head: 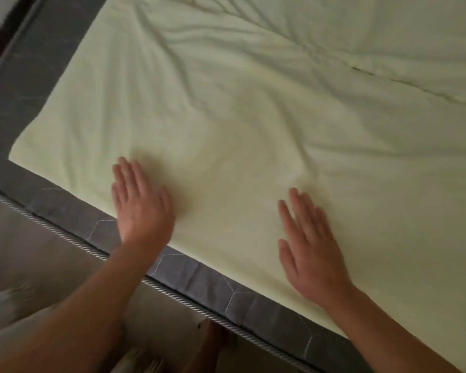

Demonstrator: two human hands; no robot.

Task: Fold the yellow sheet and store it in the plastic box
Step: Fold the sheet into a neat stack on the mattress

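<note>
Sheet (253, 117): one, pale yellow, spread wide and wrinkled over a grey quilted mattress (24, 76). A long overlapping edge (414, 87) crosses it at the far right. There are two hands, both bare. The left hand (141, 208) and the right hand (310, 251) lie palm down on the sheet close to its near edge, well apart, with fingers straight and gripping nothing; both are slightly blurred. One twisted cord (172, 289) trims the mattress rim. Just below the cord sits a brown thing (210, 337), too dim to name. A bare grey strip shows between the sheet's near edge and the cord, and a wider strip shows on the left. The sheet's left corner (14, 153) lies flat. To the far side and right the sheet runs out of view.
</note>
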